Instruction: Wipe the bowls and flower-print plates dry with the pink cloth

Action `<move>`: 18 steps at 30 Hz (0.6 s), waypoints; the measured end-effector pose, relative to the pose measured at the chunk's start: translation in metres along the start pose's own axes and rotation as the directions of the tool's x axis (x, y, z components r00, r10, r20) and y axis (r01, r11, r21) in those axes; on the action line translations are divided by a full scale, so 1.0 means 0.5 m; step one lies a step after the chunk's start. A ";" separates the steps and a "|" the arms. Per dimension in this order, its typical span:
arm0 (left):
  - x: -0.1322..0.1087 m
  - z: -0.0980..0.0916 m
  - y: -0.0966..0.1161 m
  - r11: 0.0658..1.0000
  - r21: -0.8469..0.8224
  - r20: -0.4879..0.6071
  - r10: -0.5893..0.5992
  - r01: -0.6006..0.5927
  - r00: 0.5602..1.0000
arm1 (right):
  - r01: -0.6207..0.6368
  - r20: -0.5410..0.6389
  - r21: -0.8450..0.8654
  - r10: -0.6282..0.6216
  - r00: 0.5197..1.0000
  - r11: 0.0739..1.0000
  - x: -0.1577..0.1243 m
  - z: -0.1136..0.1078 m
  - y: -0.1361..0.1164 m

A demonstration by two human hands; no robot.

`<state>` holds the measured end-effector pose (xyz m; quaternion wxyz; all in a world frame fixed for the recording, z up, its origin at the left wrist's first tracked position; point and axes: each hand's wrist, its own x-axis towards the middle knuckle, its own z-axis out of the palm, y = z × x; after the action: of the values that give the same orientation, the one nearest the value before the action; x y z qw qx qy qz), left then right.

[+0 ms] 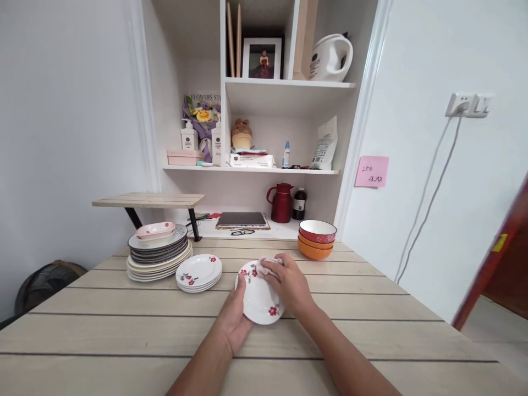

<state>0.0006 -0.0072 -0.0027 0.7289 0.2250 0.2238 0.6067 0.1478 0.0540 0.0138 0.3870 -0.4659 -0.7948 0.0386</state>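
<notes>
A small white plate with red flowers (pixel 260 300) is held over the table, its face turned up toward me. My left hand (pixel 236 319) grips its left edge, thumb on the rim and fingers beneath. My right hand (pixel 291 283) presses a crumpled pale pink cloth (pixel 268 267) on the plate's upper part. Left of my hands lies a short stack of matching flowered plates (pixel 199 270). Farther left is a taller stack of mixed plates (pixel 159 256), topped by oval pinkish dishes (pixel 155 230).
Stacked red and orange bowls (pixel 317 240) stand at the table's back right. A wooden riser (pixel 148 200) with black legs is at the back left. Behind the slatted table (pixel 330 341), shelves hold a closed laptop (pixel 242 219), a red jug (pixel 282 203) and a dark bottle (pixel 299 204).
</notes>
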 end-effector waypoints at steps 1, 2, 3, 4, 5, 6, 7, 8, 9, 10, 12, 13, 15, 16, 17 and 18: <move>-0.001 0.001 -0.004 1.000 0.011 0.008 -0.021 0.021 1.000 | 0.009 -0.016 -0.019 -0.010 1.000 1.000 0.001 0.003 -0.003; -0.001 0.002 -0.007 0.999 0.023 0.011 -0.035 0.035 0.999 | 0.032 -0.022 -0.032 -0.033 0.999 0.999 0.001 0.006 -0.008; 0.000 0.001 -0.009 0.999 0.032 0.011 -0.044 0.043 0.999 | 0.068 -0.017 -0.036 -0.069 0.997 0.997 0.000 0.010 -0.014; 0.002 -0.001 -0.010 0.998 0.038 0.010 -0.049 0.049 0.999 | 0.117 0.002 -0.032 -0.117 0.993 0.993 -0.003 0.013 -0.022; 0.003 -0.004 -0.010 0.998 0.041 0.010 -0.048 0.048 0.999 | 0.173 0.032 -0.023 -0.173 0.984 0.985 -0.007 0.016 -0.031; 0.006 -0.008 -0.009 0.998 0.039 0.012 -0.041 0.040 0.999 | 0.233 0.069 -0.010 -0.232 0.970 0.972 -0.012 0.017 -0.041; 0.008 -0.011 -0.006 0.999 0.033 0.016 -0.028 0.027 0.999 | 0.288 0.110 0.007 -0.287 0.952 0.958 -0.017 0.017 -0.050; 0.010 -0.015 -0.001 1.000 0.024 0.018 -0.011 0.010 1.000 | 0.330 0.151 0.025 -0.330 0.932 0.944 -0.024 0.016 -0.058; 0.011 -0.018 0.004 1.000 0.011 0.015 0.012 -0.012 1.000 | 0.361 0.189 0.043 -0.363 0.912 0.931 -0.030 0.012 -0.063; 0.013 -0.021 0.011 0.999 -0.004 0.005 0.039 -0.039 0.999 | 0.382 0.222 0.060 -0.386 0.896 0.922 -0.035 0.007 -0.067; 0.014 -0.024 0.023 0.994 -0.042 -0.017 0.100 -0.100 0.995 | 0.396 0.266 0.084 -0.403 0.876 0.915 -0.043 -0.004 -0.066; 0.015 -0.025 0.028 0.989 -0.062 -0.025 0.133 -0.134 0.991 | 0.390 0.280 0.093 -0.400 0.873 0.916 -0.044 -0.010 -0.062; 0.015 -0.025 0.033 0.980 -0.090 -0.021 0.177 -0.178 0.984 | 0.354 0.295 0.114 -0.372 0.880 0.928 -0.044 -0.017 -0.051; 0.015 -0.024 0.032 0.979 -0.095 -0.014 0.180 -0.181 0.983 | 0.324 0.294 0.122 -0.346 0.891 0.938 -0.043 -0.019 -0.046; 0.014 -0.023 0.029 0.980 -0.096 -0.006 0.172 -0.172 0.985 | 0.286 0.287 0.125 -0.311 0.906 0.950 -0.041 -0.019 -0.041; 0.014 -0.021 0.025 0.984 -0.093 0.005 0.155 -0.154 0.988 | 0.240 0.273 0.123 -0.266 0.925 0.963 -0.038 -0.017 -0.037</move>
<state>-0.0144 0.0024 -0.0037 0.6906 0.2115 0.1730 0.6697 0.1455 0.0264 0.0165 0.2894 -0.3315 -0.8935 0.0900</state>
